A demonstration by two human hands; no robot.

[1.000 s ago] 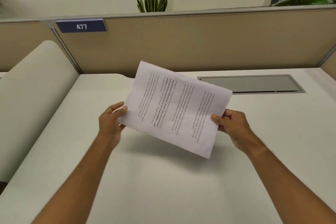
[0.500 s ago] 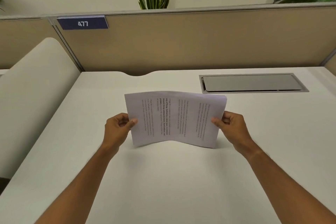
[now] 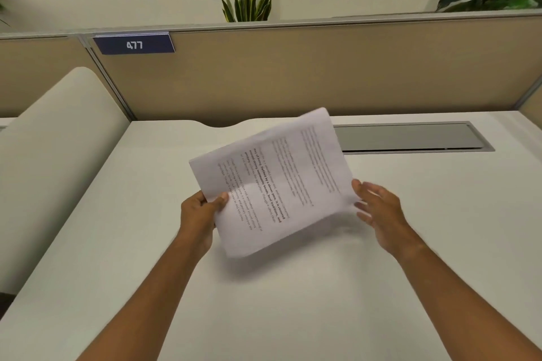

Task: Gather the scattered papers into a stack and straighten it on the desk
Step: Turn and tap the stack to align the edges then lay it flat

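Filling most of the frame, the white desk (image 3: 293, 302) runs up to a tan partition (image 3: 322, 73) across the upper half, with a grey cable flap (image 3: 410, 138) set into the desk at centre right. No loose sheets lie on the bare surface, so the gathering looks done. The stack of papers (image 3: 272, 182) hangs tilted in mid-air at the centre of the frame, its upper corner slanting toward the flap. It looks thin, light and limp, likely to bow or fan apart if held by one corner; squaring it would go best with a grip on two opposite short edges, tapping a long edge on the desk. The left hand (image 3: 199, 214) pinches the lower-left edge, thumb on top. The right hand (image 3: 378, 208) is spread open just beside the right edge, fingertips (image 3: 356, 184) at or near the sheet; contact cannot be told through the blur.
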